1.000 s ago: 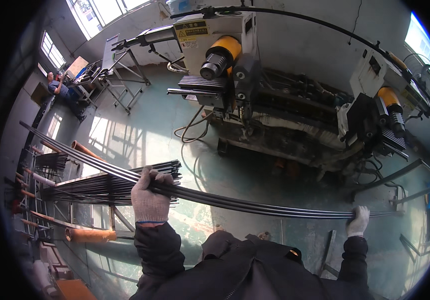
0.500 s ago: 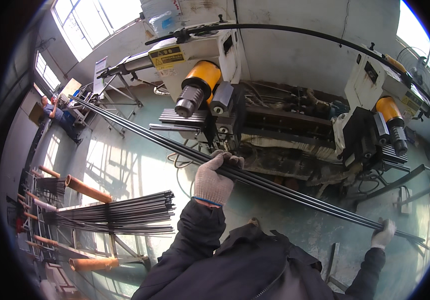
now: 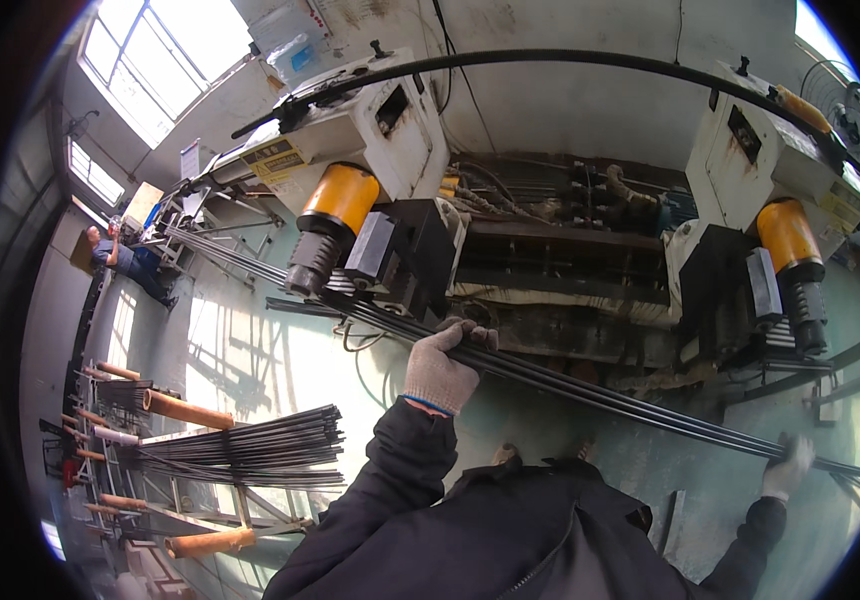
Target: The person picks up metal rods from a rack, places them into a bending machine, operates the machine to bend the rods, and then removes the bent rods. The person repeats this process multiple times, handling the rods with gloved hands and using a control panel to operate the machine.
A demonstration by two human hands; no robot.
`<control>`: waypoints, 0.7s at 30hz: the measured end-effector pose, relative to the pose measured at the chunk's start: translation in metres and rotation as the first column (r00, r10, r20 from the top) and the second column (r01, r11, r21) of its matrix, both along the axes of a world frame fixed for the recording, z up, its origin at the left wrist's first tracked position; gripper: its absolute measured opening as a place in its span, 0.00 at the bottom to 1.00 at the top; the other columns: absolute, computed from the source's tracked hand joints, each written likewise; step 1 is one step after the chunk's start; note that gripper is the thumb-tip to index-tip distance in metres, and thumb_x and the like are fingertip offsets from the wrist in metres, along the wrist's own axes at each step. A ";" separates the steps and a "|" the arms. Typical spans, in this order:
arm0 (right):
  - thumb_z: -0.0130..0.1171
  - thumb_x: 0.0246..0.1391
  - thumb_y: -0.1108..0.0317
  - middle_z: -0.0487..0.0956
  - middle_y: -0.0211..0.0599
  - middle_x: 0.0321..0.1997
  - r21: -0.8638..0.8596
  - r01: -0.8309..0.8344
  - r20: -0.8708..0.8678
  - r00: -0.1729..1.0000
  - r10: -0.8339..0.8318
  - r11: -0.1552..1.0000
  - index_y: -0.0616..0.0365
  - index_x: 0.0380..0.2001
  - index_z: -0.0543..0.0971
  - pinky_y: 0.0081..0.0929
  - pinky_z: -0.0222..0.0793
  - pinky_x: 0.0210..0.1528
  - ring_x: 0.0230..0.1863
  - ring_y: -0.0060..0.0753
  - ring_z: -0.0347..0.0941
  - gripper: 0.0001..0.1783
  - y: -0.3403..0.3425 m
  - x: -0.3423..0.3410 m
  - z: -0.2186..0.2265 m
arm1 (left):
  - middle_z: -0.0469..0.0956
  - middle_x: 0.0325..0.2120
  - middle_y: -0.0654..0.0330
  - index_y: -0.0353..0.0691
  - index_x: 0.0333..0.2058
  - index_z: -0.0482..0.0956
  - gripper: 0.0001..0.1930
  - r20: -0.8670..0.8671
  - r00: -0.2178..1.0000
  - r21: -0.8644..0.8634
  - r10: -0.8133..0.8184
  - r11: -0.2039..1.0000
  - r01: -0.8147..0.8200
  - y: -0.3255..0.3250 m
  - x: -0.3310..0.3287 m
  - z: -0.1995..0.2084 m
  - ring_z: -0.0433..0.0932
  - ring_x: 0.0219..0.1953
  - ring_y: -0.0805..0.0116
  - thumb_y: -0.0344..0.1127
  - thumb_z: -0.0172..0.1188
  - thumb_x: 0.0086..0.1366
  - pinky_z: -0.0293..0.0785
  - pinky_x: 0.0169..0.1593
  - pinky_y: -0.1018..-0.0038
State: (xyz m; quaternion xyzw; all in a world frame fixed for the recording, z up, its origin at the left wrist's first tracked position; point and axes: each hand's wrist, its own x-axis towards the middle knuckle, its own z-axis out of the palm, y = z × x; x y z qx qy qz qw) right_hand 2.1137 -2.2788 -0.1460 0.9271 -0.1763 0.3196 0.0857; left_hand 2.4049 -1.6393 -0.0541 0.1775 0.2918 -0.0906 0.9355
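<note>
A small bundle of long, thin dark rods (image 3: 590,387) runs slantwise across the view, from the far left down to the near right. My left hand (image 3: 447,366), in a pale knitted glove, is wrapped round the bundle near its middle. Close to the right end of the rods, my right hand (image 3: 789,467), gloved too and slightly blurred, grips them from the near side. The left part of the bundle passes beneath the ribbed spindle of the left machine head (image 3: 343,197); whether it touches the machine I cannot tell.
A second machine head (image 3: 788,233) with an orange cylinder stands at the right. Between the heads lies a dark machine bed (image 3: 560,258). Many more rods (image 3: 240,447) rest on a rack with orange-brown rollers (image 3: 190,409) at the left. Far left, a person (image 3: 135,265) is beside a bench.
Both hands have shifted slightly right with the rods, which now sit closer to the left machine head. My view has moved, and the machines appear displaced in it.
</note>
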 end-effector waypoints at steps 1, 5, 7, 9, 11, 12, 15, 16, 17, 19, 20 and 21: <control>0.67 0.68 0.72 0.76 0.51 0.36 0.018 -0.016 -0.004 1.000 0.016 1.000 0.61 0.32 0.75 0.55 0.70 0.57 0.47 0.64 0.74 0.12 -0.015 0.009 0.002 | 0.80 0.42 0.51 0.35 0.49 0.77 0.05 -0.055 0.998 -0.004 0.022 1.000 -0.023 -0.009 0.003 0.000 0.81 0.44 0.51 0.22 0.53 0.83 0.83 0.66 0.44; 0.67 0.68 0.72 0.76 0.51 0.37 0.024 -0.040 0.016 0.999 0.039 0.999 0.62 0.34 0.76 0.56 0.70 0.57 0.48 0.65 0.74 0.10 -0.070 0.042 0.003 | 0.80 0.41 0.50 0.32 0.47 0.78 0.05 0.018 1.000 0.049 0.021 0.999 -0.022 -0.051 0.023 -0.003 0.82 0.44 0.50 0.24 0.53 0.84 0.85 0.65 0.43; 0.68 0.68 0.71 0.82 0.52 0.44 0.050 0.014 -0.068 0.998 -0.011 0.999 0.64 0.43 0.82 0.56 0.71 0.65 0.57 0.67 0.77 0.07 -0.091 0.057 0.011 | 0.80 0.41 0.50 0.31 0.48 0.77 0.05 0.043 0.999 0.035 0.025 0.999 -0.027 -0.066 0.032 -0.011 0.82 0.44 0.49 0.24 0.52 0.84 0.85 0.66 0.42; 0.68 0.67 0.71 0.85 0.52 0.49 0.067 0.079 -0.084 0.994 -0.073 0.995 0.65 0.49 0.85 0.56 0.71 0.70 0.62 0.68 0.78 0.11 -0.105 0.071 0.020 | 0.83 0.45 0.50 0.29 0.52 0.79 0.06 0.164 0.977 0.284 -0.136 0.955 0.085 -0.075 0.038 -0.020 0.85 0.50 0.52 0.24 0.54 0.84 0.85 0.68 0.50; 0.68 0.63 0.75 0.82 0.54 0.67 0.111 0.248 -0.211 0.952 -0.221 0.962 0.62 0.62 0.84 0.54 0.67 0.78 0.74 0.66 0.73 0.23 -0.108 0.080 0.031 | 0.85 0.49 0.51 0.28 0.54 0.81 0.08 0.268 0.827 0.763 -0.493 0.633 0.130 -0.082 0.041 -0.029 0.86 0.53 0.57 0.21 0.55 0.82 0.85 0.67 0.58; 0.67 0.61 0.76 0.80 0.50 0.71 0.122 0.216 -0.016 0.976 -0.216 0.969 0.60 0.65 0.82 0.52 0.64 0.82 0.78 0.61 0.70 0.28 -0.100 0.081 0.033 | 0.86 0.49 0.51 0.30 0.53 0.82 0.10 0.251 0.795 0.861 -0.553 0.503 0.078 -0.084 0.041 -0.032 0.87 0.51 0.59 0.19 0.52 0.83 0.86 0.65 0.59; 0.67 0.60 0.74 0.77 0.52 0.77 0.279 0.411 0.289 0.826 -0.484 0.868 0.62 0.75 0.75 0.47 0.61 0.84 0.82 0.55 0.67 0.38 -0.048 0.081 0.033 | 0.85 0.47 0.51 0.30 0.52 0.83 0.10 0.228 0.777 0.891 -0.587 0.447 0.077 -0.089 0.053 -0.033 0.87 0.51 0.58 0.22 0.51 0.86 0.86 0.65 0.56; 0.67 0.62 0.73 0.79 0.55 0.74 0.356 0.507 0.250 0.758 -0.602 0.785 0.65 0.74 0.74 0.47 0.63 0.83 0.79 0.56 0.70 0.37 -0.021 0.076 0.032 | 0.85 0.47 0.51 0.30 0.51 0.82 0.09 0.280 0.848 0.738 -0.450 0.665 0.110 -0.090 0.058 -0.032 0.86 0.51 0.56 0.24 0.52 0.87 0.86 0.66 0.53; 0.68 0.68 0.68 0.85 0.57 0.65 0.716 0.175 0.404 0.684 -0.607 0.675 0.69 0.68 0.79 0.48 0.72 0.76 0.68 0.57 0.81 0.29 0.018 0.081 0.025 | 0.85 0.46 0.50 0.30 0.51 0.82 0.09 0.272 0.907 0.545 -0.322 0.828 0.131 -0.093 0.064 -0.031 0.86 0.52 0.54 0.27 0.54 0.87 0.85 0.67 0.51; 0.67 0.76 0.57 0.89 0.53 0.57 0.897 -0.178 0.356 0.834 -0.422 0.406 0.70 0.64 0.83 0.40 0.80 0.64 0.56 0.44 0.86 0.27 0.105 0.087 0.023 | 0.84 0.45 0.49 0.29 0.50 0.81 0.10 0.123 0.991 0.125 -0.057 0.991 0.041 -0.095 0.071 -0.027 0.84 0.53 0.50 0.31 0.57 0.87 0.84 0.69 0.45; 0.67 0.77 0.53 0.90 0.49 0.55 0.965 -0.133 0.193 0.942 -0.273 0.225 0.70 0.65 0.83 0.37 0.82 0.60 0.53 0.39 0.86 0.29 0.139 0.101 0.028 | 0.84 0.45 0.49 0.30 0.50 0.82 0.09 0.084 0.996 0.094 -0.009 0.996 0.001 -0.098 0.073 -0.027 0.85 0.52 0.50 0.32 0.58 0.86 0.84 0.70 0.46; 0.66 0.78 0.50 0.91 0.45 0.53 0.988 -0.155 0.157 0.984 -0.079 0.026 0.69 0.65 0.83 0.34 0.83 0.55 0.49 0.34 0.87 0.31 0.175 0.115 0.032 | 0.84 0.46 0.49 0.30 0.51 0.82 0.10 0.086 0.995 0.110 -0.045 0.993 0.035 -0.100 0.072 -0.029 0.84 0.53 0.50 0.32 0.59 0.86 0.83 0.71 0.46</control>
